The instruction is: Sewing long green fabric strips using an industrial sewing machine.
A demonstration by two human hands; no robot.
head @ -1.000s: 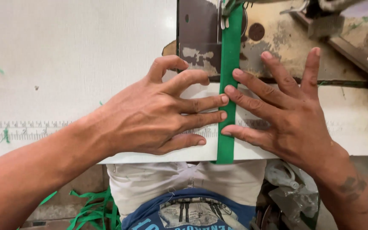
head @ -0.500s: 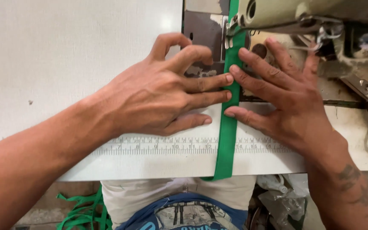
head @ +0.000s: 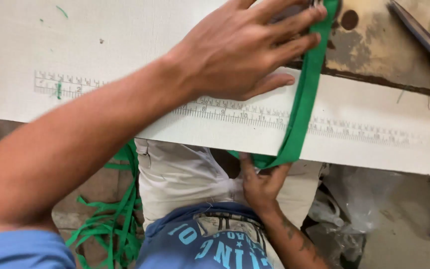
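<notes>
Big white bench [head: 75,55] takes up most of the view, with a printed ruler strip [head: 354,130] running along its front edge and a worn metal plate [head: 374,50] set in at the top right. A long green strap [head: 302,107] lies across the bench from the top edge, runs over the ruler strip and drops off the front edge.

Left hand [head: 240,47] is spread flat, palm down, fingers pressing the strap's left edge onto the bench. Right hand [head: 262,182] is below the bench edge, closed around the hanging end of the strap, just above the person's lap.

What could go wrong, as I see it: the strap bends slightly at the bench edge, so if the lower hand pulls sideways it could twist or skew under the flat hand and no longer lie straight. The fingertips also sit close to the top edge of the frame, where the strap goes out of view; I can't tell what is up there.

A loose pile of green strap [head: 110,224] lies on the floor by the left leg, and could snag a foot.

Containers: none that I can make out, only a crumpled clear plastic bag [head: 354,209] under the bench; its contents are not visible.
</notes>
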